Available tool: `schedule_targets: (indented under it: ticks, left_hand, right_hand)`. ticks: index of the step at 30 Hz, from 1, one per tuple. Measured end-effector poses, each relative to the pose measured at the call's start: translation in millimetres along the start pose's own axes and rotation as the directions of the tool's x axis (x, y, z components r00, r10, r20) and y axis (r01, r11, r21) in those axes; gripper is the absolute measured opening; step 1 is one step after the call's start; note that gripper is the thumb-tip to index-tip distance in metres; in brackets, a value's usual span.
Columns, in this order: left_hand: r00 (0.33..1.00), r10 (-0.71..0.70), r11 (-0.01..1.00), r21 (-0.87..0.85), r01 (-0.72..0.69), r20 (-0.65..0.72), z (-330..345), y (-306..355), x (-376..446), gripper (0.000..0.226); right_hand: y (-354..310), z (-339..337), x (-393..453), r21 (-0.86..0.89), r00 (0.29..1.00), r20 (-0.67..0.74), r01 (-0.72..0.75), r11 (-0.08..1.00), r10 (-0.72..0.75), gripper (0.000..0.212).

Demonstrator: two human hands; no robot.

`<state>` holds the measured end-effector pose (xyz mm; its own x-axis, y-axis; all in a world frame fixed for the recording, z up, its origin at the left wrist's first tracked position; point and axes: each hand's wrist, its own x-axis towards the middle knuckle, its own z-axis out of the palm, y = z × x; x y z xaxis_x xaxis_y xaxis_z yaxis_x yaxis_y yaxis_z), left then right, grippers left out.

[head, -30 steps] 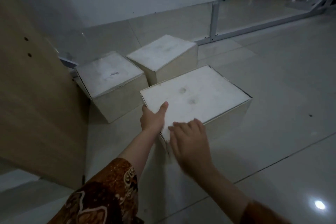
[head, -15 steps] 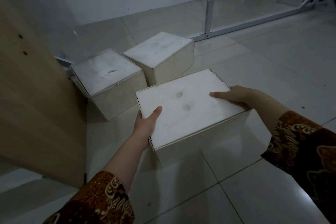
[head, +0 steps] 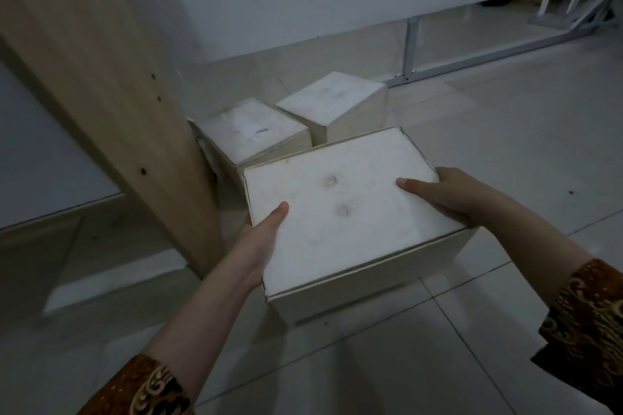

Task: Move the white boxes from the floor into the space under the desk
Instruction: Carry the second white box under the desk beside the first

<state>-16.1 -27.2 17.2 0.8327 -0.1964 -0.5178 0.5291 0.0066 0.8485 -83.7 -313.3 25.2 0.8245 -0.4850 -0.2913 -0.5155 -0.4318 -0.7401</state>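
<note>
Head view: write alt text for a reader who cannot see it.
Both hands, left hand and right hand, grip the sides of a large white box over a tiled floor. Two smaller white boxes sit behind it beside a wooden desk panel.

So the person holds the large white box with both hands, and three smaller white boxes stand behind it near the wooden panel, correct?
Not quite: the head view shows only two smaller boxes, one beside the wooden panel, the other further right. Both the left hand and right hand do hold the large white box.

Large white box (head: 340, 212) now off the floor, right hand (head: 448, 194) shifted from near corner to far side.
</note>
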Motion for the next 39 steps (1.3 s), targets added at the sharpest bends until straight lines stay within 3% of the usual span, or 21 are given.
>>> schedule_targets:
  ticks: [13, 22, 26, 34, 39]
  left_hand:
    - [0.996, -0.041, 0.998, 0.042, 0.038, 0.076, -90, 38, -140, 0.036]
    - [0.999, -0.006, 0.999, 0.047, 0.004, 0.037, -164, 23, -197, 0.040]
    - [1.000, -0.002, 0.997, 0.079, 0.000, 0.026, -207, 28, -211, 0.026]
    - [0.994, 0.006, 0.991, 0.132, 0.009, -0.109, -312, 46, -242, 0.030]
    - [0.970, -0.006, 0.998, 0.059, 0.021, -0.242, -378, 37, -265, 0.029]
  right_hand:
    - [-64, 21, -136, -0.247, 0.993, 0.031, 0.115, 0.962, -0.110, 0.087]
    - [-87, 61, -216, -0.068, 0.992, 0.102, 0.087, 0.994, -0.080, 0.068]
    - [-107, 90, -239, 0.044, 0.977, 0.176, 0.114, 0.993, -0.120, 0.056]
    - [-161, 186, -264, 0.106, 0.933, 0.272, 0.215, 0.971, -0.236, 0.069]
    - [-204, 246, -274, 0.127, 0.876, 0.369, 0.284, 0.950, -0.311, 0.066]
